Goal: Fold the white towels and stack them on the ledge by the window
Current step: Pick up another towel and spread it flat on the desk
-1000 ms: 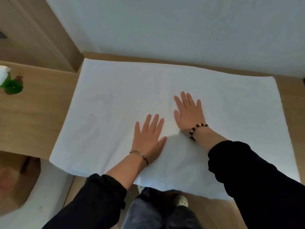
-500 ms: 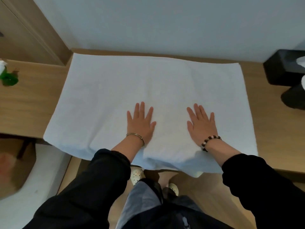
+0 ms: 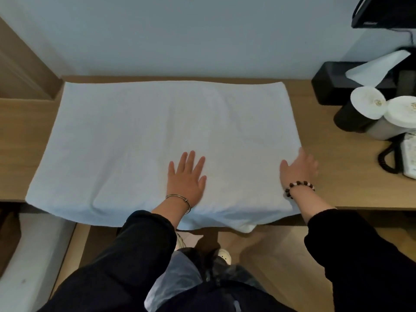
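Nearest the person, the white towel's [image 3: 139,136] front edge hung off the desk [image 3: 337,183], sagging lowest at the towel's right front corner. On the towel's front half, just right of its middle, the left hand [image 3: 185,176] lay flat, palm down, fingers straight and slightly spread. It gripped nothing and only pressed the cloth. At the towel's right edge the right hand [image 3: 297,170] was blurred. Its fingers looked extended and loosely spread, with the tips out over bare desk, and no pinch on the cloth could be made out. The towel lay opened out across the desk, its back edge close to the wall, with soft creases near its middle and a ridge toward its left front corner.

This looked like the smoothing before a first fold, probably right side over to left, with the task barely begun. The left hand would do best as an anchor near the towel's middle line, so the cloth could not slide. The right hand would need a firm pinch on the towel's right edge, then a low carry across to meet the left edge squarely. The overhanging front ought to be drawn up onto the desk first, since its weight could drag the fold askew.

Right of the towel, well apart, stood two lidded cups [image 3: 367,102] and a corded telephone [image 3: 405,158], with a black tissue box [image 3: 333,82] beyond them. A wide sweep of the right arm risked knocking them. No window ledge showed in view.
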